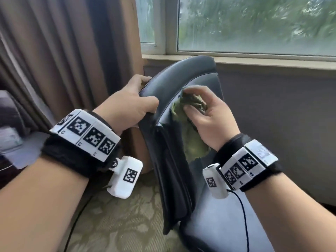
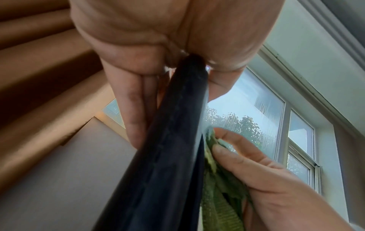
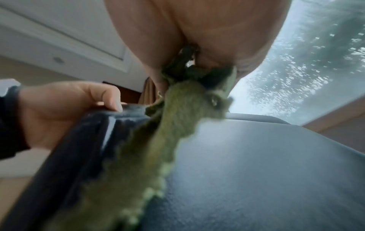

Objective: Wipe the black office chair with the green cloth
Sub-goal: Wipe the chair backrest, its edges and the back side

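Black, smooth upholstery covered the office chair (image 1: 183,84), which stood by the window (image 1: 254,24) beside brown curtains (image 1: 63,51), its backrest seen edge-on from the head camera. At the top of the backrest the left hand (image 1: 127,104) gripped the padded edge, thumb on the near face and fingers wrapped over the far side, as the left wrist view confirmed; this grasp probably steadied the backrest so it would not swing away under pressure. Against the front face of the backrest the right hand (image 1: 209,113) held the green cloth (image 1: 190,124) bunched up, fingers curled around the wad and the thumb pinching it, with a loose tail of cloth hanging down against the leather. Holding it bunched likely gave a firm pad to press with. Both views from the wrists were blurred, which suggests the wiping stroke was underway on the upper backrest. Only 1 small area seemed covered so far, judging from where the cloth sat; the seat (image 1: 227,215) below and the lower backrest appeared not yet reached.
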Demonstrator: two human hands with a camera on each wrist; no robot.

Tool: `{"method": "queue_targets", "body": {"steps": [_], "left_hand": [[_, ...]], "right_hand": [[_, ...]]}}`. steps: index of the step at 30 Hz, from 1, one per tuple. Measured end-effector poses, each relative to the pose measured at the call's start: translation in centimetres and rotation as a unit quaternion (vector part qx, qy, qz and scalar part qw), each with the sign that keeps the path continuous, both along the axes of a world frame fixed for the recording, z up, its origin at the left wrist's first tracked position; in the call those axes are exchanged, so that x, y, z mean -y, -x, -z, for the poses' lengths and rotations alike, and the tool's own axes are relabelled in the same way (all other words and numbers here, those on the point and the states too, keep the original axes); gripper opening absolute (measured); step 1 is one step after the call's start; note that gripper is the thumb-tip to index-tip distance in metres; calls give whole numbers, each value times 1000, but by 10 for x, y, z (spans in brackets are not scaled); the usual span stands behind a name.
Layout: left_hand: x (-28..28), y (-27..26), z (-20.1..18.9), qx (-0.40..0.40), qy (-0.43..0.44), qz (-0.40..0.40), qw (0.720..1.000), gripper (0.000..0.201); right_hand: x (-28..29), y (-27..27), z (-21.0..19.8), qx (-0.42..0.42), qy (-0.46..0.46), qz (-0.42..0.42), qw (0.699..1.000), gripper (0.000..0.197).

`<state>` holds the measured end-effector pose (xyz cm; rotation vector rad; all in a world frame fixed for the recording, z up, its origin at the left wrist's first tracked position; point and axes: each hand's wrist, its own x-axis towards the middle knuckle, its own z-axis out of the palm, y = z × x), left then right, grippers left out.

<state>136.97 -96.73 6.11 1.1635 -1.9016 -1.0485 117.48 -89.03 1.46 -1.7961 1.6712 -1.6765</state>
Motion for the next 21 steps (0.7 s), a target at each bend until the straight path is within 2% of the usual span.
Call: {"method": "queue_targets", "body": {"steps": [3,6,10,15,21], "left_hand": [[8,5,-1,7,16,5,1000,67],[15,8,4,1,53,-1,999,66],[20,2,16,-28,72,-10,997,53],[14,-4,23,-45,86,-15,995,53],[9,-6,22,-45,90,-19,995,43]], "right_hand": [[8,-8,-4,-73,-37,41,996,47],[13,-13,-6,-104,-55,52,992,38],[19,-26,7,-139,-22,23,990,30],[6,-38,20,-199,21,27,979,21],[0,-49,15,-337,105,40,935,26]]}}
